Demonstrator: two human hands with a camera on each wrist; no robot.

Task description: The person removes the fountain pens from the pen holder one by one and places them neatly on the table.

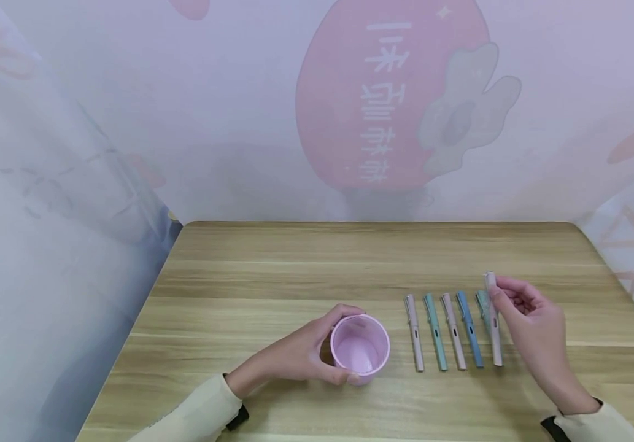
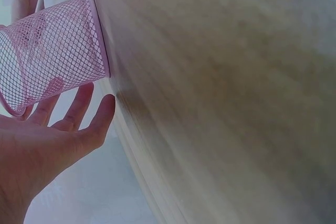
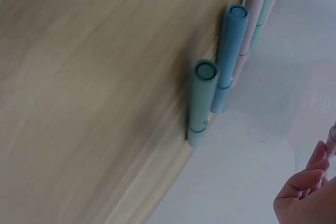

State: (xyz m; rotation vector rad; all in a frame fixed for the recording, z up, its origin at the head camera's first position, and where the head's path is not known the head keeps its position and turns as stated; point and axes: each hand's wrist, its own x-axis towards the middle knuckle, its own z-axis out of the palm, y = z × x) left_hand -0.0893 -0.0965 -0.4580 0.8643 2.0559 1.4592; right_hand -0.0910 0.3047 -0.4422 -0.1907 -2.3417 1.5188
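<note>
My left hand (image 1: 305,355) grips a pink mesh pen cup (image 2: 63,45), thumb and fingers curled round its side. The cup stands upright on the table, its open top facing up in the head view. My right hand (image 1: 540,325) pinches a pale pink pen (image 1: 495,325) near its clip end, between thumb and fingers. That pen is lifted above the table and partly covers a sage green pen (image 1: 482,301) lying under it in the head view. Beside the green one lies a blue pen (image 1: 470,331).
Left of the blue pen lie a dusty pink pen (image 1: 453,333), a teal pen (image 1: 436,334) and another pale pink pen (image 1: 414,334), roughly parallel. The wooden table (image 1: 272,264) meets a printed cloth backdrop (image 1: 228,110) at its far edge.
</note>
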